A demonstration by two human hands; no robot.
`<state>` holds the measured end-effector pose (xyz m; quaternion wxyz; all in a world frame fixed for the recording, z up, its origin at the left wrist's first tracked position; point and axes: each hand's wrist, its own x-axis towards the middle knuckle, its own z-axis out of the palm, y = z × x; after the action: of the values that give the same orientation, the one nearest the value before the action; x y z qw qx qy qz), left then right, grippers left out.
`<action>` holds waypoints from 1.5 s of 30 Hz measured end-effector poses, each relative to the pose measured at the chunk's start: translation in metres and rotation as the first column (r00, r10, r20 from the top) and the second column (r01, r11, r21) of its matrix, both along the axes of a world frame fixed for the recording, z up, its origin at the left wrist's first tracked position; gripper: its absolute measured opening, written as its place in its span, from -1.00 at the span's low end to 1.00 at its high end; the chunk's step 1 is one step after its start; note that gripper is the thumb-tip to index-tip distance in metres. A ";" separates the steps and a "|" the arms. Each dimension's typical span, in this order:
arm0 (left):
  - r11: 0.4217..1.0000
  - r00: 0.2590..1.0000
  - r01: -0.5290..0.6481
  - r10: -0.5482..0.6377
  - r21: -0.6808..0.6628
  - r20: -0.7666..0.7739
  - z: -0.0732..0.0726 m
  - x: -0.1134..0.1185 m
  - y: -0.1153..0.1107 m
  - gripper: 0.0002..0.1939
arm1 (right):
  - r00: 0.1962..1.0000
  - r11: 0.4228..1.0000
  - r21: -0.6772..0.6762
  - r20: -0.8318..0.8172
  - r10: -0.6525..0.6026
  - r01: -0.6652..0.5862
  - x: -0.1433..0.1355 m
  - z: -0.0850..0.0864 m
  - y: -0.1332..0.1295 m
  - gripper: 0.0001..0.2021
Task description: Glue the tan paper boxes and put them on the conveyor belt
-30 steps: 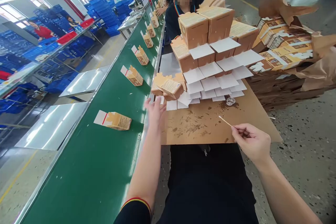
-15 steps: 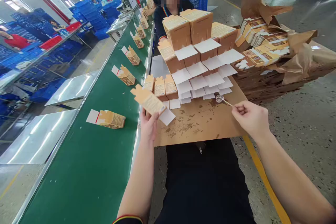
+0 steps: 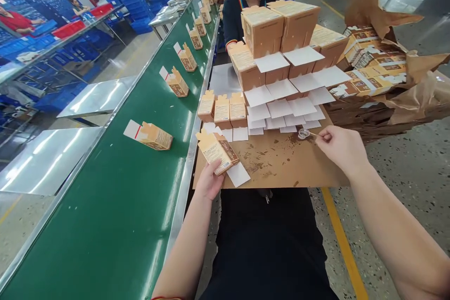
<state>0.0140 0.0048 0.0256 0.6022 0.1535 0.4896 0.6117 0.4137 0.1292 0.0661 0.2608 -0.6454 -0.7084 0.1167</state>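
Note:
My left hand [image 3: 211, 181] grips a small tan and brown carton [image 3: 218, 152] by its lower side, over the near left of the cardboard-topped table [image 3: 277, 168]. A white flap [image 3: 239, 174] sticks out from the carton's lower right end. My right hand [image 3: 340, 149] pinches a thin stick [image 3: 312, 134] whose other end meets a small clear round dish [image 3: 303, 134] at the foot of the stack. Three upright cartons [image 3: 222, 111] stand just beyond the held one. Behind them rises a stack of cartons [image 3: 263, 33], with rows of white flaps [image 3: 277, 108] sticking out toward me.
On my left runs a green conveyor belt [image 3: 116, 215] with a line of cartons [image 3: 154, 136] lying on it. A torn brown paper bundle of flat cartons [image 3: 379, 68] lies at the right. Across the table sits a person [image 3: 230, 18]. Brown smears mark the cardboard.
The carton in my left hand has turned, so its brown side now shows, and sits lower and further right. The view has shifted. The right hand still pinches the stick at the dish.

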 end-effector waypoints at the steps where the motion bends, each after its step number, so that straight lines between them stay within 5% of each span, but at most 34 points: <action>1: 1.000 1.000 0.014 -0.014 0.019 -0.027 0.001 0.001 0.001 -0.28 | 0.999 0.999 0.036 -0.051 -0.015 0.017 -0.004 0.002 -0.012 -0.87; 4: 0.997 0.987 0.027 -0.016 0.070 -0.160 0.002 0.004 0.000 -0.17 | 0.970 0.996 0.068 -0.230 0.077 -0.063 -0.035 -0.005 -0.058 -0.84; 7: 0.998 0.955 -0.006 0.026 0.068 -0.297 -0.002 0.005 0.000 -0.11 | 0.868 0.947 0.059 -0.386 0.314 -0.316 -0.087 -0.030 -0.108 -0.81; 9: 0.998 0.927 -0.002 0.026 0.063 -0.374 -0.005 0.006 0.001 -0.11 | 0.828 0.923 0.102 -0.413 0.379 -0.371 -0.121 -0.051 -0.132 -0.79; 14: 0.997 0.864 0.000 0.040 0.079 -0.503 -0.009 0.011 -0.001 -0.09 | 0.823 0.881 0.168 -0.316 0.473 -0.442 -0.159 -0.084 -0.150 -0.75; 22: 0.997 0.817 0.040 0.006 0.067 -0.577 -0.009 0.020 -0.006 -0.13 | 0.867 0.931 0.146 -0.339 0.366 -0.335 -0.136 -0.080 -0.134 -0.77; 32: 0.995 0.598 0.067 0.014 0.067 -0.802 -0.014 0.039 -0.025 -0.24 | 0.890 0.986 0.116 -0.428 0.158 -0.119 -0.098 -0.061 -0.127 -0.82; 39: 0.996 0.659 -0.008 0.076 0.093 -0.748 -0.025 0.044 -0.024 -0.24 | 0.890 0.991 0.064 -0.437 0.130 -0.114 -0.098 -0.052 -0.130 -0.73; 42: 0.994 0.641 -0.069 0.112 0.089 -0.760 -0.023 0.024 -0.023 -0.19 | 0.888 0.991 0.092 -0.443 0.124 -0.092 -0.091 -0.049 -0.129 -0.73; 45: 0.952 0.571 -0.291 0.256 0.099 -0.780 -0.010 -0.032 -0.026 -0.19 | 0.889 0.994 0.105 -0.452 0.075 -0.030 -0.076 -0.046 -0.128 -0.75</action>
<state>-0.0176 -0.0208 0.0155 0.2287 0.3152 0.7327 0.5581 0.3379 0.0009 0.0202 0.4465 -0.5677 -0.6496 0.2375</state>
